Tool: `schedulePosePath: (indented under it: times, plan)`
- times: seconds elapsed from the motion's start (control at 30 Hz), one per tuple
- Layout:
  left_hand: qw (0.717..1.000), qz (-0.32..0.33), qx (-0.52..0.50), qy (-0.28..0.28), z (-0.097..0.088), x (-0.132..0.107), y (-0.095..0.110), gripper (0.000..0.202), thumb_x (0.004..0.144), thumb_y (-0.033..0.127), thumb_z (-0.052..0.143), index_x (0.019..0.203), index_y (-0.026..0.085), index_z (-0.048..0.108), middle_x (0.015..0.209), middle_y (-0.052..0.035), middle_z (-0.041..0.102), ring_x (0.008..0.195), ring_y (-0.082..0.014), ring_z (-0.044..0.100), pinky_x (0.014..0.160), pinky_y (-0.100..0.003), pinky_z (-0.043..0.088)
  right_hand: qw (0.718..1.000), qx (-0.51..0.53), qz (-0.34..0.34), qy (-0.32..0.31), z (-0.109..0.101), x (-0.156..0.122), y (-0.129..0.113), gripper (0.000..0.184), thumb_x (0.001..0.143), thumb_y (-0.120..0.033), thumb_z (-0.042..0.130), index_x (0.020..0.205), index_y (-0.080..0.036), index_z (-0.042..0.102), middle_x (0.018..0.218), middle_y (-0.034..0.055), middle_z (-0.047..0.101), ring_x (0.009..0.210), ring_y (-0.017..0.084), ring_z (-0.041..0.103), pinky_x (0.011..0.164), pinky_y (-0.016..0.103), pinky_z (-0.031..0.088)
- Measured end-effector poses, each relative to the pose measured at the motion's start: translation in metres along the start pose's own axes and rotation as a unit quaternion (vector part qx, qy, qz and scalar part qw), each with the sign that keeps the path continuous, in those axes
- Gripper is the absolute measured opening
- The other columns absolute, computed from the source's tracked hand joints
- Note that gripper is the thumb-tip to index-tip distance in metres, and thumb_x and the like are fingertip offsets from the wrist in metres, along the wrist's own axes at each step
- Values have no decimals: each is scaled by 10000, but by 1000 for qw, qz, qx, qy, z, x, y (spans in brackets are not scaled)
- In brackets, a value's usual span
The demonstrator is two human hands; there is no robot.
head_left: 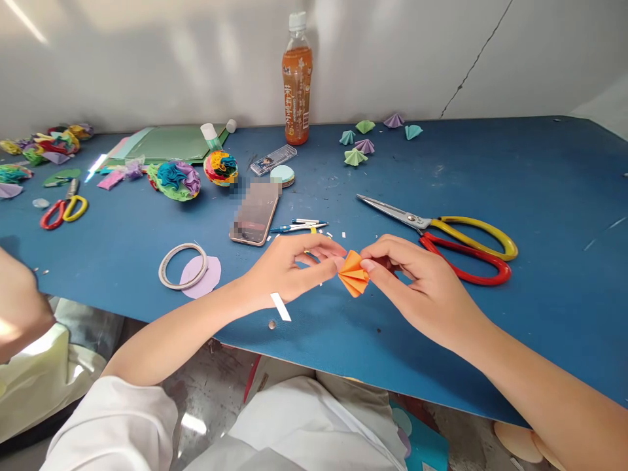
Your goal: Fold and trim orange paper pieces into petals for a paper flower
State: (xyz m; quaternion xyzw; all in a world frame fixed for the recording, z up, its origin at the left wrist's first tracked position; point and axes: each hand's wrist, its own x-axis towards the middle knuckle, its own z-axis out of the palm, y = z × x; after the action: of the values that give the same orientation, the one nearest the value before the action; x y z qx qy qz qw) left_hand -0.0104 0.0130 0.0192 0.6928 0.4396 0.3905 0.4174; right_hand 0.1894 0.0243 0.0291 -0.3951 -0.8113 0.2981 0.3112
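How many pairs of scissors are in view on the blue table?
2: the larger-looking scissors lie just beyond the right hand; the smaller-looking scissors lie toward the left of the picture. No others show, though some could be hidden.

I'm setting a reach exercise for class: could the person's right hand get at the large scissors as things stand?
Probably yes: the large scissors lie close beside the right hand, with nothing on top of them. It is pinching the orange folded paper, though, so may need to let go first.
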Motion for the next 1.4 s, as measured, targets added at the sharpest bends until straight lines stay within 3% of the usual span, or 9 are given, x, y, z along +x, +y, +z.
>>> schedulePosePath:
  times: [0.13,0.37,0.47,0.67,0.83,1.07,1.4]
  plan:
    - [997,5,-71,4,2,-1,0,204,769,287,689,885,124,727,830,-65,732,727,-114,663,669,-192,557,1000,1,-2,-5,0,0,0,177,897,-299,496,802,-204,611,703,4,553,588,101,484,513,236,380]
    - [997,-38,-52,32,3,-1,1,141,734,243,684,775,124,745,691,-42,707,611,-94,606,527,-163,496,1000,-5,-15,-8,2,-2,1,162,893,-303,505,882,-206,634,719,10,553,580,100,481,498,232,399]
    - [997,-48,-39,45,3,-1,2,138,732,233,670,769,123,744,688,-37,707,595,-88,602,524,-158,496,998,-17,-66,7,2,-2,1,135,854,-277,555,955,-227,628,771,17,555,611,109,492,515,245,432]
    - [998,-21,13,61,3,-3,2,123,743,217,655,768,135,743,720,-34,720,622,-90,613,547,-158,502,988,-50,-145,5,4,-1,2,112,805,-174,599,878,-252,633,823,17,590,622,102,527,528,243,459]
    - [999,15,21,43,4,-4,2,118,764,230,658,751,142,735,700,-30,708,620,-86,611,544,-148,506,984,-93,-152,11,5,-2,5,35,852,-225,595,843,-239,626,817,10,589,597,81,520,482,211,415]
    - [999,29,21,1,4,-6,4,153,814,243,614,821,125,710,757,-48,686,669,-93,603,514,-134,509,988,-81,-127,19,3,0,5,84,881,-265,565,816,-216,584,799,20,576,635,103,517,553,242,443]
    - [999,-7,-37,-23,4,-5,2,178,861,286,591,884,150,703,847,-34,705,678,-89,619,577,-170,567,994,-45,-102,15,3,0,2,104,907,-253,514,818,-210,546,778,23,554,624,107,510,535,261,443]
